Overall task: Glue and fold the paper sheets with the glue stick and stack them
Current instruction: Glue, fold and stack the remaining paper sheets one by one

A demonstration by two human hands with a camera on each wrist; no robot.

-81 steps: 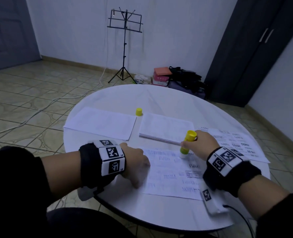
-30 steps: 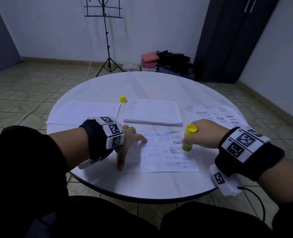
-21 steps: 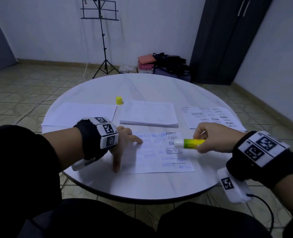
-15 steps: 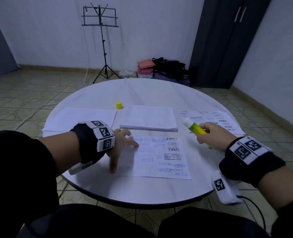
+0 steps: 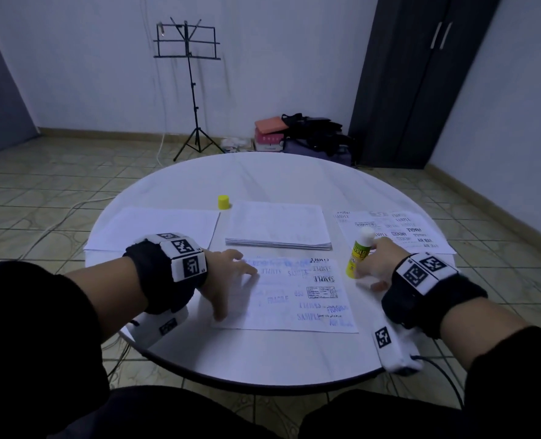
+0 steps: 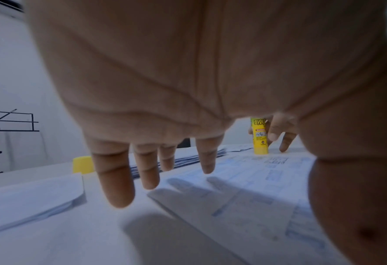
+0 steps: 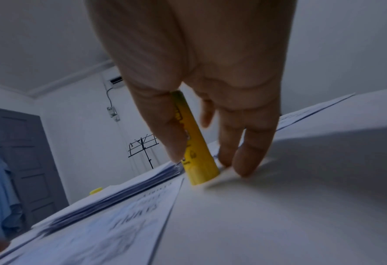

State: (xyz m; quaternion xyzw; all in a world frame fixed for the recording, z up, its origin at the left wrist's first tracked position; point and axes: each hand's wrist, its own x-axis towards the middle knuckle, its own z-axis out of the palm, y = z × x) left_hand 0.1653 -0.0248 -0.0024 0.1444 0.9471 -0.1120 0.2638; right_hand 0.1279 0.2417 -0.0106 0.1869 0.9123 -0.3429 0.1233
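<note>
Yellow and upright, the glue stick stands at centre right of the head view on the white round surface, just beside the right edge of the printed sheet. We see our right hand holding it between thumb and fingers, white tip up. Our left hand hovers with fingers spread over the sheet's left edge. Behind lie a paper stack, a yellow cap, blank sheets at left, and more printed sheets at right.
</note>
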